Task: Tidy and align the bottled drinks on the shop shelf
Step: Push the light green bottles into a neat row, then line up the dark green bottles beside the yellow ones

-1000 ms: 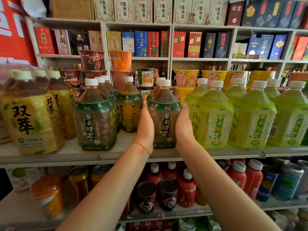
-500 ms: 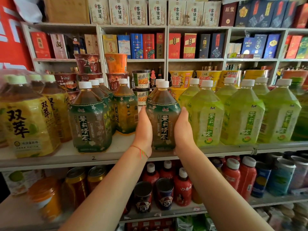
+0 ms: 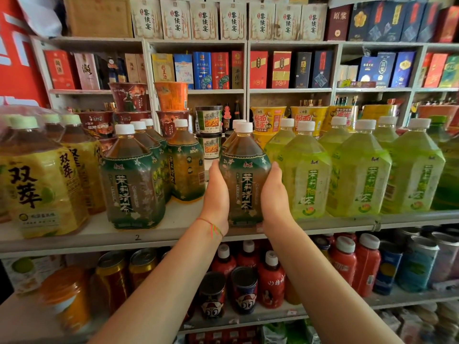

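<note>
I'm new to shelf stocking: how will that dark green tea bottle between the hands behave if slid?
The dark green tea bottle looks nearly full, so probably heavy. Its broad, squarish base should resist tipping and rolling. The left hand and right hand press its glossy label, which may be slightly slippery.

The dark-green tea bottle [image 3: 244, 180] has slid slightly forward (toward the shelf [image 3: 159, 238] edge).

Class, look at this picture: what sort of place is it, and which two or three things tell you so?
Most likely a small grocery shop. Large tea bottles stand in rows on a shelf marked with a number, boxed goods fill the shelves above, and cup noodles are stacked behind.
</note>
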A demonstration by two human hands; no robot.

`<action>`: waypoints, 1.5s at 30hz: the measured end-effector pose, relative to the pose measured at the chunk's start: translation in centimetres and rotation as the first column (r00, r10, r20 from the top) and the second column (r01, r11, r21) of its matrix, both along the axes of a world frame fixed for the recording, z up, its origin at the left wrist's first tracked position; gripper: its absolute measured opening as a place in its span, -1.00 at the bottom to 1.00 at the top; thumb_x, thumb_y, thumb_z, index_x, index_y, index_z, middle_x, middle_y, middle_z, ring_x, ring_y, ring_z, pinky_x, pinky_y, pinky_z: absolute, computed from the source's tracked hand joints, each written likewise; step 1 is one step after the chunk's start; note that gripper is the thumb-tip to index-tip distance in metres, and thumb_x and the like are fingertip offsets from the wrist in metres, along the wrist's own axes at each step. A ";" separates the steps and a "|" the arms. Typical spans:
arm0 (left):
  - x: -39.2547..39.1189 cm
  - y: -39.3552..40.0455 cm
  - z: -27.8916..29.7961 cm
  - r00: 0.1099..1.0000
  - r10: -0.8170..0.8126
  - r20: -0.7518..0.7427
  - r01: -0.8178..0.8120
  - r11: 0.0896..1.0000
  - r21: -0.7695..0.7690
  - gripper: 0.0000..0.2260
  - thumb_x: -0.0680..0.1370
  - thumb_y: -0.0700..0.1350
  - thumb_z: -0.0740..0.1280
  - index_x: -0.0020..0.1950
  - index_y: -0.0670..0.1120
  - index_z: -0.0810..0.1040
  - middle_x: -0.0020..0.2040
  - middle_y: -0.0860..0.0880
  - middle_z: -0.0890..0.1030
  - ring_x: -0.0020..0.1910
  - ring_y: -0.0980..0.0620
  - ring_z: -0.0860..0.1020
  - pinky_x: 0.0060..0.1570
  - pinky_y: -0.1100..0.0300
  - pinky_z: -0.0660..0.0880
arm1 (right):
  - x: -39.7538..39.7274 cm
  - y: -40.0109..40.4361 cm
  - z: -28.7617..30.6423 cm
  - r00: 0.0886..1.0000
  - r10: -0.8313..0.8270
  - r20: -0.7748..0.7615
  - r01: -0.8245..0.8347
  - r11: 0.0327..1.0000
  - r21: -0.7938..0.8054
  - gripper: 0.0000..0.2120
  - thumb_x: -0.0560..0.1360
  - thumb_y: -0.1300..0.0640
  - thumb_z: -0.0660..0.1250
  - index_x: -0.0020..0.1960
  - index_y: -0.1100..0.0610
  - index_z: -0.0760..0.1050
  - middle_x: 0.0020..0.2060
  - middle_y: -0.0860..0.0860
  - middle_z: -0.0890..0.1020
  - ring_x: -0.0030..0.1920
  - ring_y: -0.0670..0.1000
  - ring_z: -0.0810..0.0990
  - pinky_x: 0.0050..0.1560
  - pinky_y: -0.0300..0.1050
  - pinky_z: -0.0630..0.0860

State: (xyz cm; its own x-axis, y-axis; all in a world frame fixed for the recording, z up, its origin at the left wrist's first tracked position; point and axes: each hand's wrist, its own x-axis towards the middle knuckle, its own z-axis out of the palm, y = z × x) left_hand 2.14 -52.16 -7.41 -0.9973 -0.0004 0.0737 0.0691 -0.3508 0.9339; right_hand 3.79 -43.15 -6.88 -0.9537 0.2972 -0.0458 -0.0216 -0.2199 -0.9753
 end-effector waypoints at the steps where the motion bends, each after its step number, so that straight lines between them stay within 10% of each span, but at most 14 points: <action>1: 0.0 0.0 0.0 1.000 0.007 -0.004 -0.007 1.000 0.000 -0.44 0.64 0.33 -0.03 0.23 0.06 0.63 0.01 -0.06 0.74 0.11 -0.10 0.66 0.14 -0.06 0.60 | 0.1 -0.1 0.0 1.000 -0.009 -0.012 0.009 1.000 -0.005 -0.43 0.62 -0.33 -0.05 0.21 0.04 0.52 0.11 0.07 0.66 0.14 0.13 0.60 0.29 0.15 0.52; 4: 0.0 -0.1 0.0 1.000 0.018 0.002 -0.018 1.000 0.003 -0.44 0.65 0.33 -0.03 0.24 0.06 0.63 0.03 -0.06 0.74 0.12 -0.09 0.65 0.13 -0.04 0.60 | 0.3 -0.7 -0.1 0.996 -0.065 -0.067 0.065 0.998 -0.003 -0.46 0.63 -0.31 -0.04 0.11 0.03 0.56 0.07 0.03 0.67 0.11 0.09 0.61 0.29 0.13 0.52; 7: 0.5 -0.6 0.4 0.999 0.043 -0.010 -0.044 0.998 -0.052 -0.47 0.64 0.31 0.02 0.23 0.04 0.64 0.06 -0.07 0.72 0.13 -0.08 0.65 0.17 -0.06 0.58 | 0.7 -1.4 -0.1 0.952 -0.146 -0.270 0.182 0.976 0.116 -0.49 0.66 -0.21 -0.01 0.45 0.01 0.44 0.32 0.00 0.57 0.34 0.03 0.50 0.43 0.11 0.39; 10: 0.5 -2.1 0.8 0.935 0.210 -0.287 -0.288 0.921 -0.264 -0.64 0.63 0.13 0.17 0.25 0.00 0.62 0.19 -0.04 0.65 0.25 -0.02 0.56 0.35 -0.10 0.46 | 1.1 -2.4 0.3 0.827 -0.118 -0.550 0.355 0.868 0.347 -0.52 0.69 0.04 0.09 0.59 0.08 0.19 0.54 -0.01 0.30 0.54 -0.05 0.21 0.55 0.04 0.19; 13: 1.2 -5.2 1.6 0.554 0.314 -0.771 -0.738 0.614 -0.280 -0.78 0.62 -0.15 0.23 0.18 -0.09 0.61 0.30 -0.05 0.54 0.36 0.04 0.43 0.44 0.15 0.30 | 0.8 -4.1 0.1 0.614 -0.033 -0.789 0.604 0.662 0.443 -0.51 0.61 0.20 0.17 0.53 0.22 0.27 0.55 0.12 0.27 0.59 0.07 0.12 0.56 0.17 0.15; 16: 0.8 -9.4 1.8 0.167 0.255 -0.952 -0.979 0.158 -0.130 -0.82 0.54 -0.16 0.29 0.08 -0.13 0.63 0.30 -0.19 0.53 0.38 -0.18 0.43 0.43 -0.22 0.28 | 0.3 -6.7 -0.5 0.529 0.152 -0.835 0.623 0.599 0.504 -0.55 0.58 0.24 0.12 0.45 0.28 0.39 0.51 0.18 0.34 0.59 0.12 0.15 0.54 0.20 0.17; 20: 0.2 -14.4 0.9 0.312 0.304 -0.900 -0.912 -0.169 -0.373 -0.60 0.51 0.03 0.37 0.32 -0.04 0.52 0.45 -0.28 0.36 0.47 -0.32 0.28 0.46 -0.30 0.17 | 0.0 -10.3 -1.0 0.670 0.311 -0.674 0.423 0.587 0.691 -0.56 0.60 0.24 0.15 0.47 0.21 0.37 0.51 0.10 0.35 0.56 0.05 0.21 0.54 0.05 0.25; 23: -0.2 -16.7 0.8 0.465 0.293 -0.835 -0.867 -0.042 -0.497 -0.47 0.48 0.14 0.42 0.42 0.03 0.45 0.40 -0.27 0.40 0.38 -0.32 0.37 0.32 -0.28 0.39 | -1.6 -12.0 -0.4 0.821 0.273 -0.501 0.253 0.614 0.748 -0.46 0.60 0.24 0.23 0.55 0.17 0.21 0.50 0.10 0.32 0.52 0.06 0.25 0.50 -0.06 0.27; 28: -0.8 -19.0 0.4 0.427 0.232 -0.874 -0.902 0.039 -0.430 -0.52 0.49 0.10 0.42 0.39 0.03 0.50 0.33 -0.27 0.45 0.31 -0.29 0.42 0.23 -0.19 0.45 | -7.1 -13.4 1.4 0.971 0.088 -0.222 0.083 0.748 0.659 -0.25 0.52 0.14 0.40 0.57 0.11 0.06 0.41 0.11 0.40 0.39 0.14 0.42 0.37 0.17 0.46; 45: -1.9 -19.6 -0.4 0.402 0.242 -0.883 -0.913 0.032 -0.407 -0.53 0.52 0.15 0.34 0.41 0.06 0.49 0.35 -0.24 0.44 0.34 -0.28 0.40 0.12 -0.17 0.52 | -6.3 -13.3 0.5 0.983 -0.057 -0.172 0.156 0.748 0.645 -0.12 0.45 -0.04 0.53 0.53 0.13 0.04 0.43 0.12 0.34 0.44 0.17 0.35 0.41 0.10 0.37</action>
